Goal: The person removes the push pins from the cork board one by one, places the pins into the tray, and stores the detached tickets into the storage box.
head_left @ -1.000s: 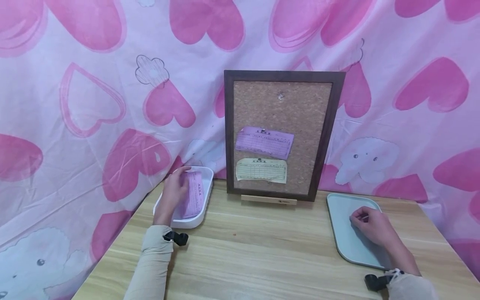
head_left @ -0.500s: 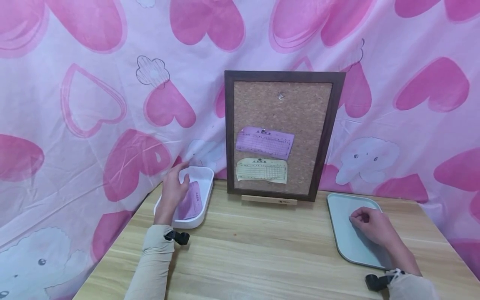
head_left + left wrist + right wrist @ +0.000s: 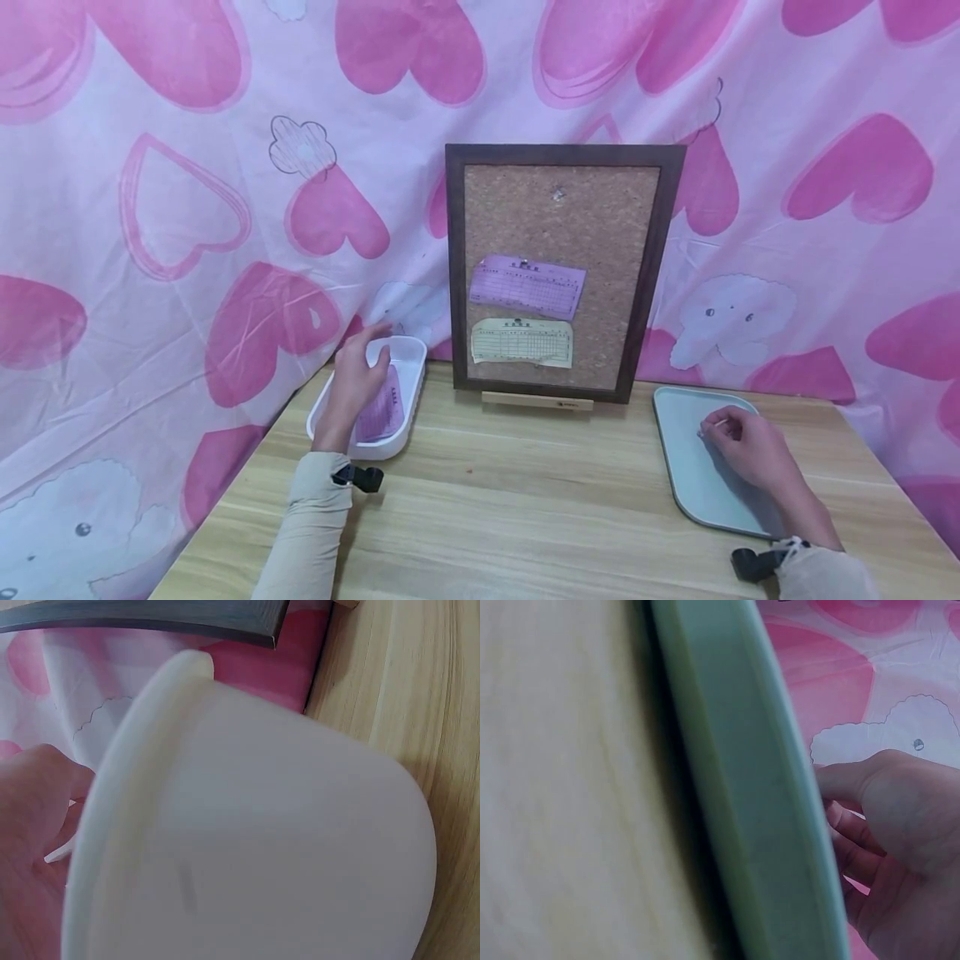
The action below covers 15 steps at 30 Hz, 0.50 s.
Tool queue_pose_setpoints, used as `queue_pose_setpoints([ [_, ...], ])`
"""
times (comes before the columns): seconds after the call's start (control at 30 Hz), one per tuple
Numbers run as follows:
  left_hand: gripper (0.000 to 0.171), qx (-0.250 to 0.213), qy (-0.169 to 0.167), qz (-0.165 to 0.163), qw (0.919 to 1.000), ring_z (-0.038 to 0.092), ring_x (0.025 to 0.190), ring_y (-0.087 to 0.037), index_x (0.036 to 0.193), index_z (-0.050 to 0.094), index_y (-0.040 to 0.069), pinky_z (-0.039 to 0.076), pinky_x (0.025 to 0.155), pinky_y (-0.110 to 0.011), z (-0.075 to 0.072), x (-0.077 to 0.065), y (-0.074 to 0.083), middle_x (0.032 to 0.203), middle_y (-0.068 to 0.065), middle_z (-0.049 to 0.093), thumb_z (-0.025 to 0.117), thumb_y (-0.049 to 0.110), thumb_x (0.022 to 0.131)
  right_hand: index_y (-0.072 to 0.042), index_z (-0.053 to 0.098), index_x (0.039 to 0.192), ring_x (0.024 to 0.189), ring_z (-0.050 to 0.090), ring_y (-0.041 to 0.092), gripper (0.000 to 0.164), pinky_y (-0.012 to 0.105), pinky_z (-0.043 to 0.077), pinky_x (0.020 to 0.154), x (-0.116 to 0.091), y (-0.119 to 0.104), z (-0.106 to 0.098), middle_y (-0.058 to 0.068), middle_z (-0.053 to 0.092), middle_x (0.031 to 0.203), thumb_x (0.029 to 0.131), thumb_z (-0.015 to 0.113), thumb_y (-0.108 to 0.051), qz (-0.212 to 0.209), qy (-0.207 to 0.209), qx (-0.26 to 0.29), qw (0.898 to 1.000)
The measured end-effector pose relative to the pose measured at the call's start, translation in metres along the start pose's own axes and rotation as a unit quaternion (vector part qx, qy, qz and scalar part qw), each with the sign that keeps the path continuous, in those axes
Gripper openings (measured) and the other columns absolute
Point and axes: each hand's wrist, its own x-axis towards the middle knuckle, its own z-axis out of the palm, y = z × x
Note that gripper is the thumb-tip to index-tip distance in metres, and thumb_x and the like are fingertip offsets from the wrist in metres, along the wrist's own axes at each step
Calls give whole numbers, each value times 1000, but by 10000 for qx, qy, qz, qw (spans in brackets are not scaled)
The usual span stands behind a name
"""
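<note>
My left hand (image 3: 356,379) is over the left side of a white plastic tray (image 3: 414,354), its thumb and fingers spread apart. Inside the tray lie purple printed slips (image 3: 384,410), partly hidden by the hand. The tray's outer wall (image 3: 285,825) fills most of the left wrist view. On the right, my right hand (image 3: 750,450) is over a pale green tray (image 3: 686,483), thumb and index finger pinching a small clear pin (image 3: 702,432) that is mostly hidden. That tray's rim (image 3: 757,787) blocks the fingertips in the right wrist view.
A framed cork board (image 3: 570,225) stands at the back on a wooden foot (image 3: 536,401). Pinned on it are a purple slip (image 3: 528,287) and a yellow-green slip (image 3: 522,342); another pin (image 3: 557,193) sits above. A heart-patterned curtain (image 3: 187,333) hangs behind the wooden table (image 3: 510,508).
The top purple slip has dropped lower in the white tray as my left fingers and thumb came apart from it. My right hand has barely moved; the pin shows more at its fingertips.
</note>
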Motion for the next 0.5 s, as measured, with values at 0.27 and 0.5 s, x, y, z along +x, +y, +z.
queue_pose_setpoints([
  [0.27, 38, -123, -8, 202, 9997, 66, 133, -38, 138, 70, 6, 45, 120, -53, 2, 1, 8, 128, -15, 78, 69, 1, 100, -1, 71, 115, 77, 57, 11, 18, 23, 49, 58, 1, -6, -1, 10, 73, 95, 104, 70, -16, 7, 135, 92, 9999],
  [0.5, 39, -276, -36, 526, 9982, 67, 135, -34, 140, 70, 9, 49, 118, -50, 5, 2, 25, 131, -12, 78, 69, 3, 101, -2, 71, 115, 69, 55, 8, 24, 25, 48, 53, 1, -17, -2, 9, 71, 87, 107, 70, -24, 19, 422, 252, 9988],
])
